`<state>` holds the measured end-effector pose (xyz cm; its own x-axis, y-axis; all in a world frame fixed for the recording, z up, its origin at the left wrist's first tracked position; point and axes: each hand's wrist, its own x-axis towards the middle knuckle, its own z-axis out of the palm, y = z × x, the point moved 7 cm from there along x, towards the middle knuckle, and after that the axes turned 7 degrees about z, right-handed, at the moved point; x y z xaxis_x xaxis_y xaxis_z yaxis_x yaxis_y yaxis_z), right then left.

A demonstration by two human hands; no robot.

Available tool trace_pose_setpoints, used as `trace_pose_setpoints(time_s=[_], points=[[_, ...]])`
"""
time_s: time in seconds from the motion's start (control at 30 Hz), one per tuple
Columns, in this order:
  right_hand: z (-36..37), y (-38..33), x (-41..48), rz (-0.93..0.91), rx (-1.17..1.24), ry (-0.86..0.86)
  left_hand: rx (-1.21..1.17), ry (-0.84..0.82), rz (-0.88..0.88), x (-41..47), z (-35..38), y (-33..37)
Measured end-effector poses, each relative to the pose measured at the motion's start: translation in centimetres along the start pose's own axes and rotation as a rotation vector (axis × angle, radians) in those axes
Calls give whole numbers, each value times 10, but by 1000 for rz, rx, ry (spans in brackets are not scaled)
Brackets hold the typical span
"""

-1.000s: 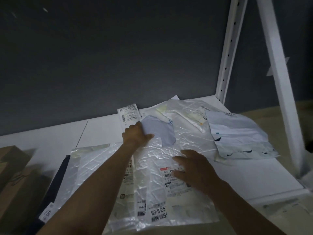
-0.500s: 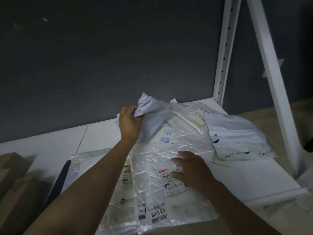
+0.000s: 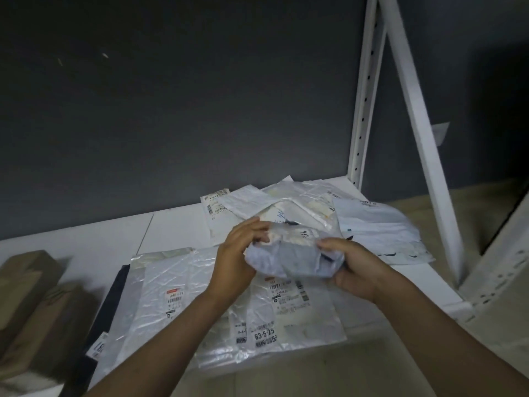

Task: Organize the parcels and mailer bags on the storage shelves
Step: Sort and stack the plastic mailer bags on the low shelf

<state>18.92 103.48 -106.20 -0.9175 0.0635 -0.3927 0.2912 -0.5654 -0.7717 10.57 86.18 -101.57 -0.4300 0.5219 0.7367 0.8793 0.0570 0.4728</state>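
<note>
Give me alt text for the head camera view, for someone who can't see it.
The left hand and right hand grip a crumpled grey mailer bag above a white shelf strewn with clear labelled mailer bags; brown cardboard boxes sit at the left.

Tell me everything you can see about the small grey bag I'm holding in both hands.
The grey mailer bag is small, of soft-looking plastic, crumpled and bunched into a lump. A pale label with handwritten marks runs along its top edge. It is held up over the clear-wrapped parcels lying on the white shelf. The left hand grips its left end and the right hand grips its right end.
</note>
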Motion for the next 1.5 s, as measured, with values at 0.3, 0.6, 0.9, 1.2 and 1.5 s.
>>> trace_pose_setpoints(time_s=[0.3, 0.6, 0.9, 1.2, 1.5], points=[[-42, 10, -33, -91, -256, 248, -284, -80, -755, -49, 19, 12], [-90, 26, -49, -104, -445, 452, -171, -186, -762, -71, 80, 27], [-108, 27, -43, -150, -719, 608, 536, -462, -457, -106, 74, -21], [-78, 30, -14, -67, -1356, 532, 584, -374, -538, -113, 58, -37], [-21, -7, 26, -351, -1713, 482, 605, -111, -657, -28, 23, -89]])
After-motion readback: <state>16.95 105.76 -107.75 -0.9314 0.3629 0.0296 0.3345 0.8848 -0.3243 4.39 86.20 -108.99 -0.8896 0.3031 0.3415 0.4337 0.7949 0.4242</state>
